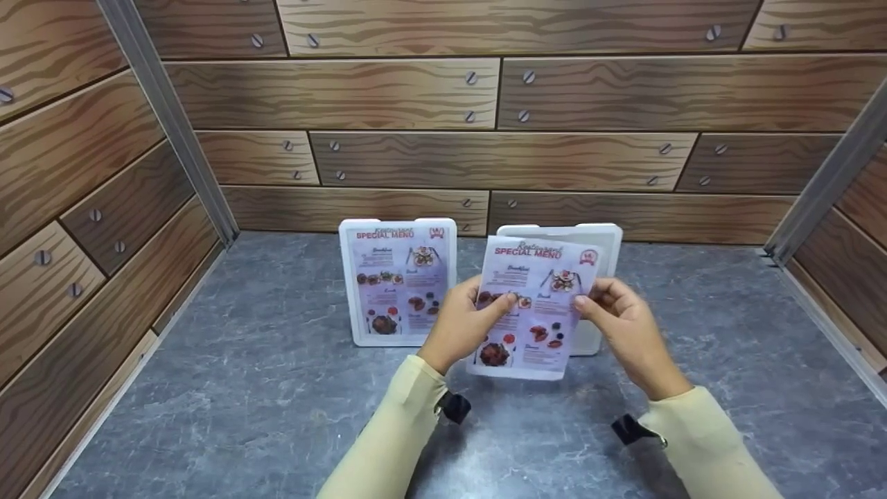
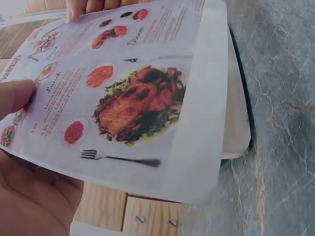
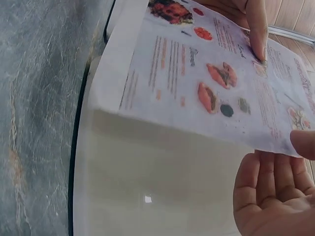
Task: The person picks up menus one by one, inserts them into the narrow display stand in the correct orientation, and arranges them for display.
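Observation:
A printed menu sheet (image 1: 533, 312) is held up, slightly tilted, between both hands. My left hand (image 1: 463, 320) pinches its left edge, thumb on the printed face and fingers behind. At the opposite edge my right hand (image 1: 627, 326) pinches the paper between thumb and fingers. Right behind the sheet stands a white-framed menu stand (image 1: 608, 263), partly hidden by the paper; the right wrist view shows its bare, glossy panel (image 3: 157, 172). To the left, a second white-framed stand (image 1: 348, 291) stands upright with a matching menu (image 1: 388, 277) on its front.
Both stands are on a grey marbled tabletop (image 1: 242, 388). Wood-plank-patterned walls (image 1: 402, 97) enclose the back and sides, with grey metal posts (image 1: 173, 118) at the corners. A black wrist strap piece (image 1: 454, 407) hangs at the left cuff.

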Tool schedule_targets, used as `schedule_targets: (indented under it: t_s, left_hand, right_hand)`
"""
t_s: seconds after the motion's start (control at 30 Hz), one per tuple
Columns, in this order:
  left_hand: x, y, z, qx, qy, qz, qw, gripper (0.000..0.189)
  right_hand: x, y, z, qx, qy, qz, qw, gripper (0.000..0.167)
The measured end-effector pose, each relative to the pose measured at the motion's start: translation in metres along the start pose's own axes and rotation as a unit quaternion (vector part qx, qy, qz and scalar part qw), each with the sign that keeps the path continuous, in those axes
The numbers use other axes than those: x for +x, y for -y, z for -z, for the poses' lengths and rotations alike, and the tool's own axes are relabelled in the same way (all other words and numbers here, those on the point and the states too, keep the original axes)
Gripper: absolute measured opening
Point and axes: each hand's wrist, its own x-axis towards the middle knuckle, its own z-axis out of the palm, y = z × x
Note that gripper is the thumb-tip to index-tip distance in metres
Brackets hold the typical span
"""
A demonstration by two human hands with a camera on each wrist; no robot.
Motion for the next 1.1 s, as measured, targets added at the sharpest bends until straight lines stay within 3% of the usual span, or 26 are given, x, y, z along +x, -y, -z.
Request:
schedule_targets:
  t_s: [0.3, 0.5, 0.63, 0.83, 1.1]
  left_hand:
    - [0.001, -0.005, 0.004, -0.007, -0.008, 0.009, 0.9999, 0.025]
    - [0.004, -0.007, 0.005, -0.004, -0.015, 0.011, 0.9998, 0.025]
    - [0.003, -0.004, 0.008, -0.006, -0.031, 0.008, 0.9995, 0.025]
    - [0.001, 0.001, 0.011, 0.004, -0.065, 0.006, 0.9978, 0.026]
    - [0.001, 0.0, 0.01, 0.01, -0.076, 0.014, 0.9969, 0.027]
  right_hand:
    - [0.003, 0.001, 0.002, -0.011, 0.008, 0.008, 0.9999, 0.019]
    - [0.01, 0.011, 0.003, -0.076, 0.017, 0.035, 0.9964, 0.025]
    - [0.017, 0.014, -0.001, -0.12, 0.027, 0.061, 0.9905, 0.023]
    - [0.016, 0.01, -0.011, -0.119, 0.042, 0.049, 0.9908, 0.016]
    - [0.012, 0.012, -0.014, -0.135, 0.001, 0.068, 0.9885, 0.011]
